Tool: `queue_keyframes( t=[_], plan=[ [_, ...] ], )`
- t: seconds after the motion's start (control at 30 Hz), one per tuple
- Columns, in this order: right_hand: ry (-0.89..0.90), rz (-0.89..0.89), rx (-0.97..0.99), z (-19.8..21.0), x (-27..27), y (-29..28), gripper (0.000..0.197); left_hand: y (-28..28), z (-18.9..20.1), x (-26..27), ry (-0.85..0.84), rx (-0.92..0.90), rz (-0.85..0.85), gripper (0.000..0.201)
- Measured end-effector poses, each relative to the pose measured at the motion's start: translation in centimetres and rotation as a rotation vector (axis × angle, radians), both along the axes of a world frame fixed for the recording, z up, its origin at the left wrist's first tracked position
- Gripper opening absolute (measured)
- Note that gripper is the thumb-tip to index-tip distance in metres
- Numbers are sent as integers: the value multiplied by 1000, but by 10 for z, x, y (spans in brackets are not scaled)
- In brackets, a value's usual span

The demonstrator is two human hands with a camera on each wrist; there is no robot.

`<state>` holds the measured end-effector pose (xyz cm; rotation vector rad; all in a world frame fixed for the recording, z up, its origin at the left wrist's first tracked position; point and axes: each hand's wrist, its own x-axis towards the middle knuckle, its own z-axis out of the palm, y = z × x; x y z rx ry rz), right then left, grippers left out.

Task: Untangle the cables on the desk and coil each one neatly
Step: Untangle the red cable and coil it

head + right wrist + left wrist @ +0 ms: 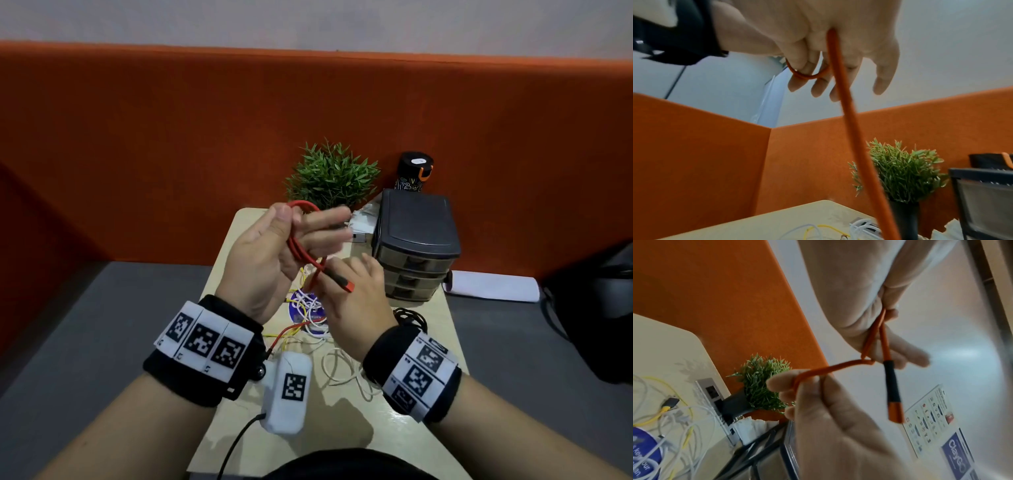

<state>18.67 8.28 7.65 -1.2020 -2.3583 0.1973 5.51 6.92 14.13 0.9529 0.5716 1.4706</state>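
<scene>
Wall poster (957,451) reads "ClayGO"; hands (260,253) hold red cable (303,243).

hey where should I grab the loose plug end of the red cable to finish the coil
Take the black sleeve just behind the plug tip, coming from the right, where nothing blocks it. It hangs free below the left hand, which keeps the red cable looped; the right hand pinches the cable just beside it.

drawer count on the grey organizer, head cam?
3, stacked one above another in the front of the grey organizer: top drawer, middle drawer, bottom drawer. The front shows in full, so none seems hidden.
</scene>
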Motion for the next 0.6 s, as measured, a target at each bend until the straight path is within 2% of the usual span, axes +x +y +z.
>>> queue_keyframes(
  t=[0.07,0.1,0.17,0.23,0.33,0.43,0.5,0.6],
  plan=[
    [-59,44,31,-5,0,-7,16,5,-1,-3,-42,-1,46,28],
    [-65,63,5,-7,0,-9,24,7,-3,-4,-46,-5,69,27],
    [-25,104,-115,-8,2,-8,40,10,-8,-6,3,-6,128,24],
    [67,162,-259,-5,5,-6,40,13,-14,-6,105,-3,198,24],
    [145,198,-387,5,6,-10,15,15,-20,-5,431,68,295,20],
    [149,243,-475,18,6,-15,12,18,-26,-4,830,137,332,14],
    [151,264,-460,26,7,-14,12,18,-27,-4,932,147,317,11],
    [229,261,-336,34,13,-7,12,20,-27,-9,1010,138,287,15]
  ],
)
